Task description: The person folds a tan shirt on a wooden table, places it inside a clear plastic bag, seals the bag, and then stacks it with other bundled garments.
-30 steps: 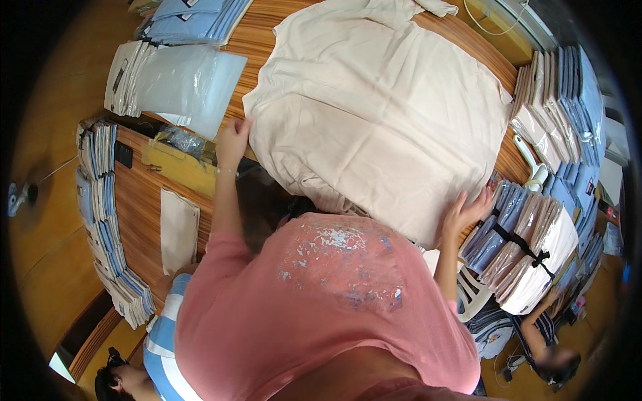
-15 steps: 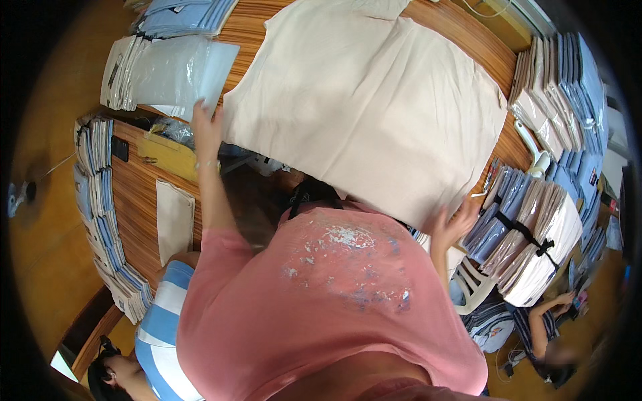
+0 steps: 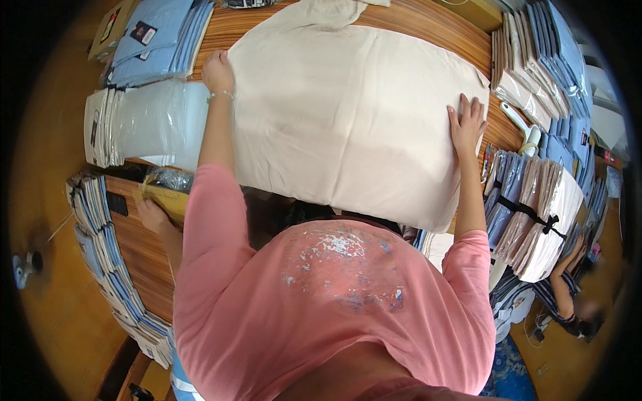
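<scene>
A cream shirt (image 3: pixel 348 120) lies spread on the wood-grain table in front of me, its lower edge towards my body and a sleeve bunched at the far side. My left hand (image 3: pixel 218 72), with a bracelet at the wrist, is closed on the shirt's far left edge; its fingertips are partly hidden. Towards the right edge, my right hand (image 3: pixel 468 123) rests on the cloth, palm down with fingers spread. The fabric between my hands is fairly smooth, with faint creases down the middle.
Bagged cream garments (image 3: pixel 144 123) and folded blue shirts (image 3: pixel 154 40) are stacked at left. A co-worker's hand (image 3: pixel 154 215) touches a yellow drawer (image 3: pixel 166 200). At right stand a tied bundle of bagged clothes (image 3: pixel 528 214), more stacks (image 3: pixel 535 60) and a white-handled tool (image 3: pixel 516 119).
My left hand has gone from beside the plastic bags to the shirt's far left edge. My right hand moved farther up its right side. The cloth lies flatter; a co-worker's hand appeared at left.
</scene>
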`<state>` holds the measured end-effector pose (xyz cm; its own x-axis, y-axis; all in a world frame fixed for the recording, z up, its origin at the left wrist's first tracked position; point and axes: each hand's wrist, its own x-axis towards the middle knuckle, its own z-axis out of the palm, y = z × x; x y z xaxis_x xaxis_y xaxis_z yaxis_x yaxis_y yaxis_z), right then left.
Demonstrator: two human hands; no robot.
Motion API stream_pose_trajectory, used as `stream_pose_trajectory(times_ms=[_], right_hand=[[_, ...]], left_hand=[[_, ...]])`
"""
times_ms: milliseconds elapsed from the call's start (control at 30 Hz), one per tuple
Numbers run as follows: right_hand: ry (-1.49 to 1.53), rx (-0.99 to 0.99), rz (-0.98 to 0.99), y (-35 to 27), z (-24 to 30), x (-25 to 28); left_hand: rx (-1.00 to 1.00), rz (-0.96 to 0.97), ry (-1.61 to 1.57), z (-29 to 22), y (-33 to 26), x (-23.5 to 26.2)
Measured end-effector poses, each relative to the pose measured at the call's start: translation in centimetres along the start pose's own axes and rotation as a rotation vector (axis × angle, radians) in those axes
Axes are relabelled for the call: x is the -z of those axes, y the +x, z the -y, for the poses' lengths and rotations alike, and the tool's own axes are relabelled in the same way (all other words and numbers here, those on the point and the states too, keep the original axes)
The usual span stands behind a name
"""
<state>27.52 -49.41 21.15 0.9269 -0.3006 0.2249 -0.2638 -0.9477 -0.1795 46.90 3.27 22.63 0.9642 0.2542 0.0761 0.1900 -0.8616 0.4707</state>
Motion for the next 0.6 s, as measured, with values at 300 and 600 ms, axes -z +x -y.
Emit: stream_pose_trajectory(times_ms=[300,600], right_hand=[[-0.047,0.013,0.017,4.6,-0.1,-2.3],[0.049,0.011,-0.053,-5.9,2.8,3.9]], left_hand=[[-0.588,0.0,0.089,-1.2,1.3,-4.7],[-0.603,0.059,-0.269,-0.6,-7.3,-0.2]])
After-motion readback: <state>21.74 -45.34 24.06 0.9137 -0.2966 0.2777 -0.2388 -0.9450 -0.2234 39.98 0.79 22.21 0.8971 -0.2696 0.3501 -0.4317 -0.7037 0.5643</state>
